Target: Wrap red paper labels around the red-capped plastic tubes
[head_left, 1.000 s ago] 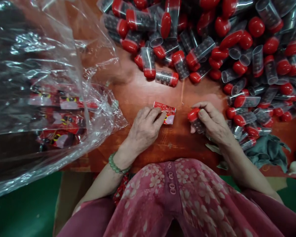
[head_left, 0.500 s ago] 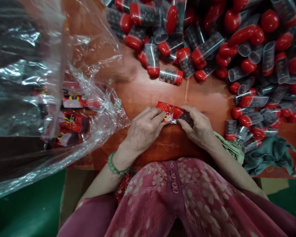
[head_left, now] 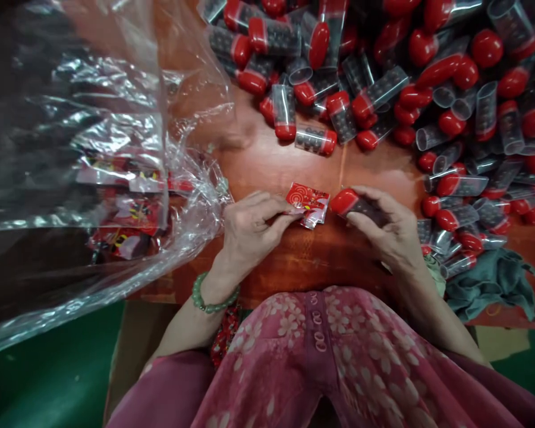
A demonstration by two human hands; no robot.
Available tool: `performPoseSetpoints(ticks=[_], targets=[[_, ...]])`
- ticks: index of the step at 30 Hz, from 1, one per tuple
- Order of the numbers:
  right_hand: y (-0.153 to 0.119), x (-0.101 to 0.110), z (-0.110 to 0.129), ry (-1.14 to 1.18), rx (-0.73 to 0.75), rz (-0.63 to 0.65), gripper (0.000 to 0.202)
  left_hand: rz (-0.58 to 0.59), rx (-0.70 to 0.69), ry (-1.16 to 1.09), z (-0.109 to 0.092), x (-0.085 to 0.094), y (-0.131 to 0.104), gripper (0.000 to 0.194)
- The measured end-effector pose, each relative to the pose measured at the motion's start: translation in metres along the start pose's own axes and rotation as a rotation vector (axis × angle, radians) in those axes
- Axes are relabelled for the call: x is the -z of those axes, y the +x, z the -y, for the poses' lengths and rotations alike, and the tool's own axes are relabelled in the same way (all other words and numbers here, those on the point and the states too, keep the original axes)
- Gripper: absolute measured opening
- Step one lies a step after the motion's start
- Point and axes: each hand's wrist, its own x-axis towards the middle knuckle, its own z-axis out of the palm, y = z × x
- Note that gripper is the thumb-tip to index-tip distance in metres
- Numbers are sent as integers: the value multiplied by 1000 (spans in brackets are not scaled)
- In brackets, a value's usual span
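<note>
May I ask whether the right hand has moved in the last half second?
Yes: the right hand moved rightward, judged against the pile.

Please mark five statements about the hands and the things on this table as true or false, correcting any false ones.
1. The left hand pinches a red printed packet. True.
2. Both hands are empty-fingered. False: the right hand holds a red-ended clear tube.
3. The green bead bracelet is on the right wrist. False: it is on the left wrist.
4. Clear plastic covers more packets at the picture's left. True.
5. A dark green cloth lies at the picture's right. True.
</note>
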Motion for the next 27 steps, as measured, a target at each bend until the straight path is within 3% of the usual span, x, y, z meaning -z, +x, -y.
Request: performPoseSetpoints(ticks=[7,17,21,27], targets=[[-15,7,33,-12,157,-38,34,29,-39,35,-26,12,-11,12],[-15,19,45,-269,411,250,36,39,-79,13,-33,12,-23,16],[-15,25,50,-290,414,338,40,95,-59,-30,-32,5,-30,13],[-17,30,62,-148,333,150,41,98,9,-142,-29,-3,-39,12]])
